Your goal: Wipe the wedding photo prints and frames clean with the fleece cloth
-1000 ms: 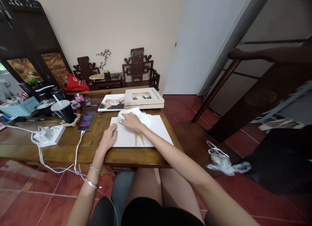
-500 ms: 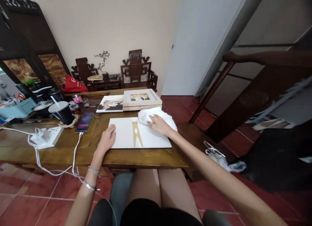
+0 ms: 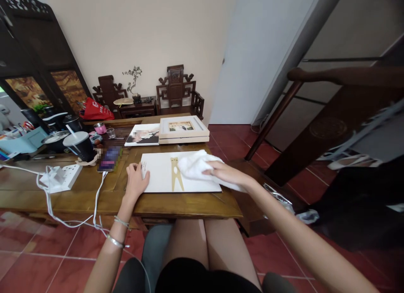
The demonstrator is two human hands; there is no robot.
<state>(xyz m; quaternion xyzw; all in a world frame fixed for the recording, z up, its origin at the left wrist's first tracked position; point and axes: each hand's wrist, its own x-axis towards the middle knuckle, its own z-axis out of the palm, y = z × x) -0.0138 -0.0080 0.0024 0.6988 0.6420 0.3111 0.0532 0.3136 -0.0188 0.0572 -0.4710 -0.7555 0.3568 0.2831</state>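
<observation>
White panel [image 3: 158,175] lies partly hidden beneath the white cloth [image 3: 194,164].

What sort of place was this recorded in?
Probably a home's sitting room: it has a carved dark-wood armchair, a small green potted tree and a tall, dark, carved wooden cabinet.

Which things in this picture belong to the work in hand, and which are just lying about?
In hand:
- white cloth, held in the right hand
- white board under it, left hand at its left edge

Lying about:
- phone
- cup with straw
- power strip
- red bag
</observation>
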